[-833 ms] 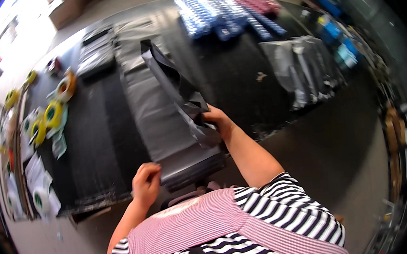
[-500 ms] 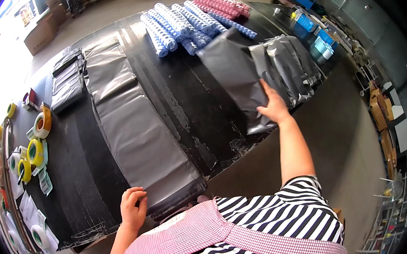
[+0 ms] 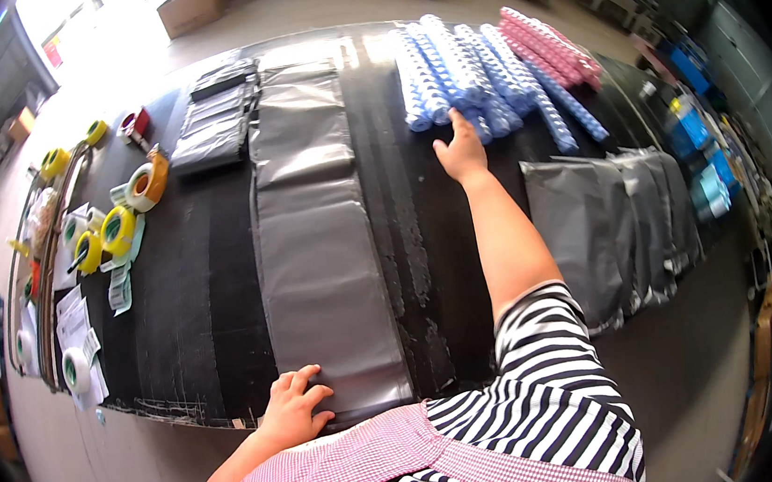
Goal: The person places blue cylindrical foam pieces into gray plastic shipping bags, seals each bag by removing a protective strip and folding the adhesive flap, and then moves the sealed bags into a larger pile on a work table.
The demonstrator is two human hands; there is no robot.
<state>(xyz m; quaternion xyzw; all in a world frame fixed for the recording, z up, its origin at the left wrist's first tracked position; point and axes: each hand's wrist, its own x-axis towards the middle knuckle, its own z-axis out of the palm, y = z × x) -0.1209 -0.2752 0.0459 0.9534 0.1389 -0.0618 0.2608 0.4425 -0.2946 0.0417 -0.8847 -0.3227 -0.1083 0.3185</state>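
A long stack of dark grey plastic bags (image 3: 316,248) lies flat down the middle of the table. My left hand (image 3: 298,408) rests at its near end, fingers spread over the edge of the plastic. Farther out, my right hand (image 3: 462,150) stretches toward the blue-and-white patterned rolls (image 3: 457,64), its fingertips at their near ends; contact is unclear. The thumb stands apart, and the palm side is hidden. Beside my right arm, a pile of overlapping grey plastic bags (image 3: 581,216) lies at the table's right edge.
Pink-and-white rolls (image 3: 549,50) lie beyond the blue ones. Folded black bags (image 3: 214,123) sit left of the long stack. Yellow tape rolls (image 3: 118,231), an orange tape dispenser (image 3: 150,183) and papers (image 3: 74,321) crowd the black table's (image 3: 182,356) left side. Blue bins (image 3: 694,129) stand right.
My right hand has let go of a grey bag, now on the right pile, and moved away to the blue rolls. My left hand has spread onto the long stack's near end. The view has turned right.
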